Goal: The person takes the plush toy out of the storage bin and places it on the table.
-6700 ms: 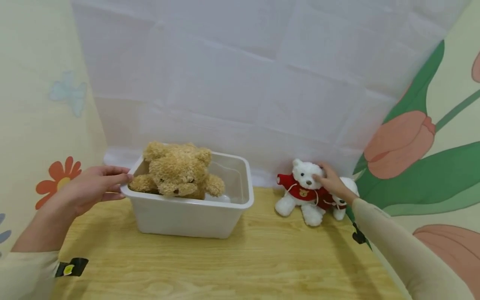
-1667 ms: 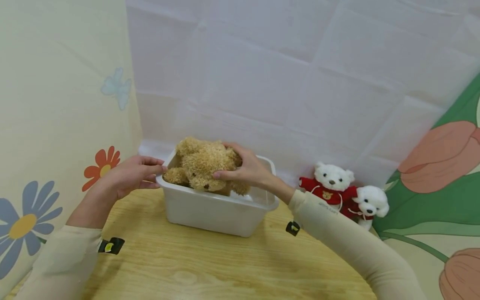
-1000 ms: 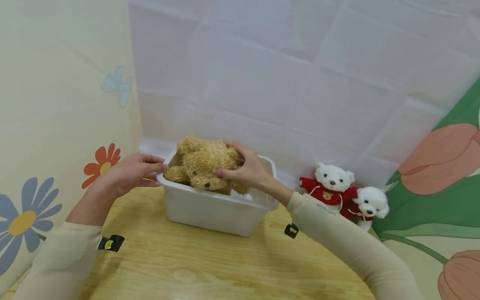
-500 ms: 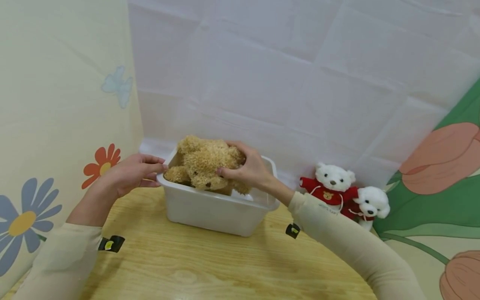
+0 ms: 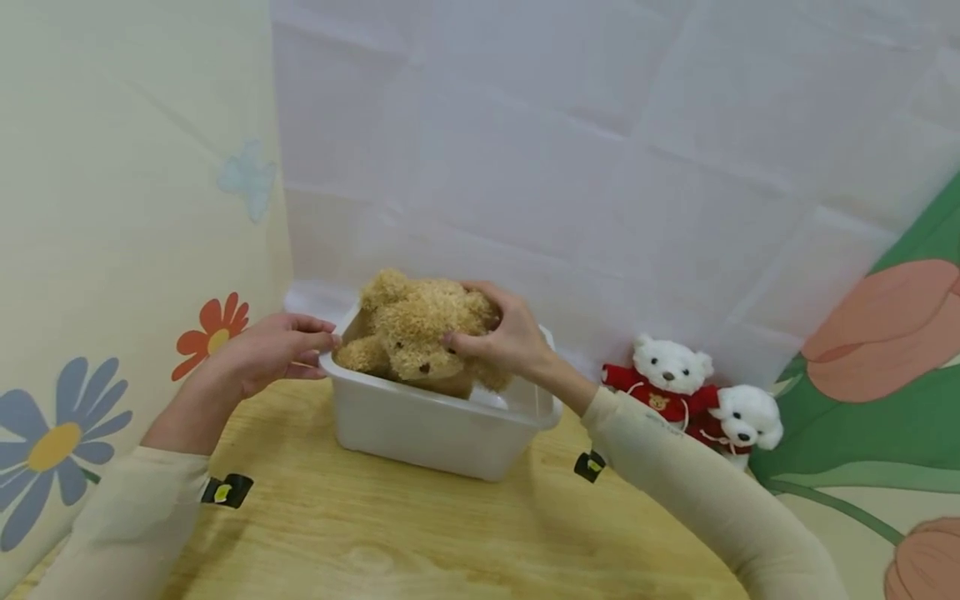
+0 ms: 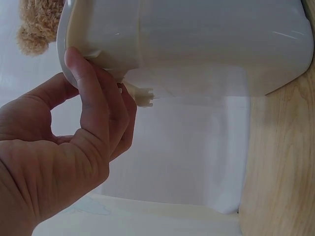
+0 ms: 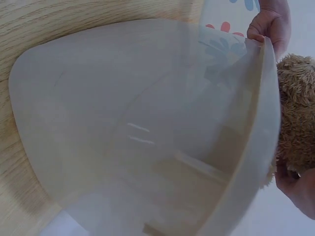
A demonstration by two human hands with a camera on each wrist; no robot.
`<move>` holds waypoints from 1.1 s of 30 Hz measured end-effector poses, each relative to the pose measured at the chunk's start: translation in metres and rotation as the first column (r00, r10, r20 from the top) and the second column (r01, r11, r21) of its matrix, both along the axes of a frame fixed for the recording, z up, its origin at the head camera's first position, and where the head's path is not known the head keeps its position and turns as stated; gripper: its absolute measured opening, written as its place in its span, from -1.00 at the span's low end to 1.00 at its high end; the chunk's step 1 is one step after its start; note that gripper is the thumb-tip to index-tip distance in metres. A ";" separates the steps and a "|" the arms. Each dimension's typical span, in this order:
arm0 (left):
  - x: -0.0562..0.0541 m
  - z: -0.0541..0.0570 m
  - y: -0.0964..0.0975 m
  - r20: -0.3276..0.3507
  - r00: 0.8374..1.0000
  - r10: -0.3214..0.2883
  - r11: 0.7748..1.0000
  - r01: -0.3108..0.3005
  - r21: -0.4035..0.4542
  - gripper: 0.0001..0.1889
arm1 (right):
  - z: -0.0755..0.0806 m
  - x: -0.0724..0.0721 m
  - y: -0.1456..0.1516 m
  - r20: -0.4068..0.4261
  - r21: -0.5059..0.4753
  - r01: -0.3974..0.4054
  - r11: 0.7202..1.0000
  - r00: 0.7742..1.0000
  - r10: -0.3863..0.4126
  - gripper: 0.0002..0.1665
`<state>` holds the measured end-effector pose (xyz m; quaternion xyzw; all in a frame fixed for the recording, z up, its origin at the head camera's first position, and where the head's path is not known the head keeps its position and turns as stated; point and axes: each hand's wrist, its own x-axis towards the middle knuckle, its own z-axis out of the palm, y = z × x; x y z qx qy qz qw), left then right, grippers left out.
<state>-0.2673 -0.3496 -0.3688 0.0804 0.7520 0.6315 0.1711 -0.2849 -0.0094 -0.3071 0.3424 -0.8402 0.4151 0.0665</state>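
A shaggy brown teddy bear (image 5: 420, 333) sits inside a white plastic bin (image 5: 435, 433), its head and arms above the rim. My right hand (image 5: 510, 333) grips the side of the bear's head, thumb beside its face. In the right wrist view that hand (image 7: 300, 189) shows only at the right edge, against the brown fur (image 7: 298, 113). At the bin's left end my left hand (image 5: 277, 354) pinches the rim between thumb and fingers, as the left wrist view shows the hand (image 6: 74, 128) closely. The bear's lower body is hidden by the bin wall.
Two white plush toys in red clothes, a bear (image 5: 670, 367) and a dog (image 5: 746, 417), sit right of the bin, partly behind my right sleeve. Under everything lies a wooden tabletop (image 5: 390, 533). A white sheet (image 5: 525, 150) hangs behind.
Earlier, my right hand was at the white plush toys; since then it has come to the brown bear's head. Over the last half second the bear's face has tipped up slightly. My left hand stays on the rim.
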 end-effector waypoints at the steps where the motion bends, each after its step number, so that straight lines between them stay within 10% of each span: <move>1: -0.001 -0.001 0.001 0.000 1.000 -0.004 1.000 0.004 0.001 -0.30 | 0.001 0.000 0.001 -0.003 -0.008 -0.001 1.000 1.000 0.001 -0.17; 33: -0.014 -0.006 -0.008 -0.047 0.999 -0.022 0.999 0.020 -0.031 -0.31 | 0.089 -0.005 0.065 -0.169 -0.377 -0.103 0.921 0.985 0.041 -0.34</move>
